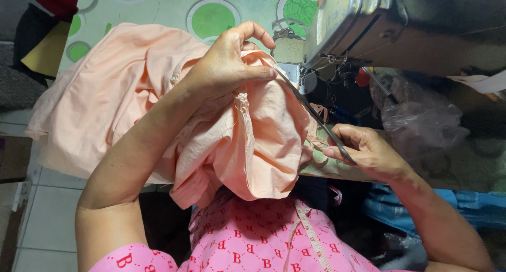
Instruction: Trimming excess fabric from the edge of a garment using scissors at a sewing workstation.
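Observation:
A peach-coloured garment (110, 98) lies bunched on the sewing table and hangs over its front edge. My left hand (226, 66) grips a raised fold of this fabric, thumb and forefinger pinching it near the sewing machine's head (348, 14). My right hand (369, 151) holds thin metal scissors (311, 111), whose blades run up and left to the pinched fold. A frayed seam with loose threads shows just below my left hand.
The table cover (211, 16) is pale with green circles. A crumpled clear plastic bag (421, 124) lies right of the machine. Dark and yellow cloth (42, 45) sits at the far left. Tiled floor (47, 219) shows lower left. A tape measure (311, 230) hangs on my pink top.

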